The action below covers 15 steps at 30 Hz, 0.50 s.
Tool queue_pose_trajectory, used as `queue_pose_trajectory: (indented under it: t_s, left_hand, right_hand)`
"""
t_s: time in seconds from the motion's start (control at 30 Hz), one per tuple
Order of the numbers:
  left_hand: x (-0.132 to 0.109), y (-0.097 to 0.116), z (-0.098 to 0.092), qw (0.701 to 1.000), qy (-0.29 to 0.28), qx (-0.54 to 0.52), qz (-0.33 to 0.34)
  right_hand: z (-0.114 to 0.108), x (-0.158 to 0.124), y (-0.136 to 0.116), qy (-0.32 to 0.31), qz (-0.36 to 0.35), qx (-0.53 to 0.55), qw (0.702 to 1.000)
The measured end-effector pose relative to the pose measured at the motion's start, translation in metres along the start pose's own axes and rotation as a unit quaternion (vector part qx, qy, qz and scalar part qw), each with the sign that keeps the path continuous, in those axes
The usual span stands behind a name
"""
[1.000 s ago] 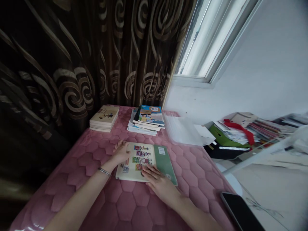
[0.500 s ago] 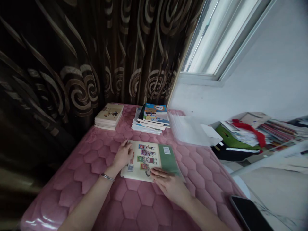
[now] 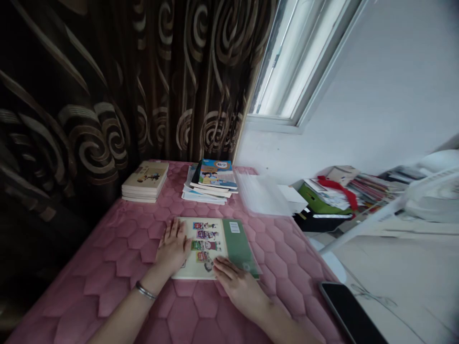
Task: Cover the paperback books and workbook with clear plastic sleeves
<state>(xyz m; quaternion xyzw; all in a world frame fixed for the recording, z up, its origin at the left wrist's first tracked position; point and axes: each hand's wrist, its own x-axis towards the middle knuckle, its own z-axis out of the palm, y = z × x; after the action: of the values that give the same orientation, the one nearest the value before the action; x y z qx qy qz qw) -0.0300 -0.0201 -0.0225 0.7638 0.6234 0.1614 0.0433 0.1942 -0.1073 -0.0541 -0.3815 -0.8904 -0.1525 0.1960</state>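
Note:
In front of me a book (image 3: pixel 211 229) lies flat on the pink hexagon-patterned table cover (image 3: pixel 186 306). Its cream and green cover shows cartoon figures and a barcode, and a clear plastic edge shows at its right side. My left hand (image 3: pixel 175 246), with a bracelet at the wrist, rests flat on the book's left edge with the fingers stretched out. My right hand (image 3: pixel 238 284) lies on the lower edge of the cover, fingers extended and close together. Neither hand grasps anything.
A stack of beige books (image 3: pixel 145 181) stands at the back left. Beside it is a pile topped by a blue book (image 3: pixel 217 174). Clear plastic sheets (image 3: pixel 260 193) and a white box (image 3: pixel 293 198) lie to the right. A phone (image 3: pixel 351 313) sits at the near right edge.
My left hand has opened out from a curled pose and now lies flat on the book's left edge. My right hand stays on the lower part. The view has turned slightly right.

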Motion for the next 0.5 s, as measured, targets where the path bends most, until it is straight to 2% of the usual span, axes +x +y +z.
queue_pose_trajectory:
  t_s: [0.1,0.2,0.27,0.33,0.4,0.5]
  left_hand:
    - [-0.002,0.003,-0.011,0.997,0.003,-0.025,0.079]
    - [-0.005,0.006,-0.031,0.966,-0.089,-0.117,0.211]
    - [-0.006,0.006,-0.044,0.944,-0.143,-0.163,0.25]
    - [-0.005,0.003,-0.052,0.939,-0.163,-0.169,0.252]
    - [-0.004,-0.002,-0.054,0.948,-0.165,-0.141,0.234]
    - [0.001,-0.01,-0.055,0.965,-0.164,-0.076,0.191]
  right_hand:
    - [-0.01,0.007,0.001,-0.04,0.001,-0.003,0.999]
    - [-0.025,0.019,0.007,-0.054,0.029,-0.005,0.998]
    - [-0.035,0.031,0.014,-0.041,0.046,-0.013,0.998]
    - [-0.044,0.043,0.024,-0.021,0.053,-0.026,0.998]
    - [-0.052,0.053,0.033,-0.008,0.047,-0.041,0.998]
    - [-0.064,0.061,0.045,-0.028,0.033,-0.06,0.997]
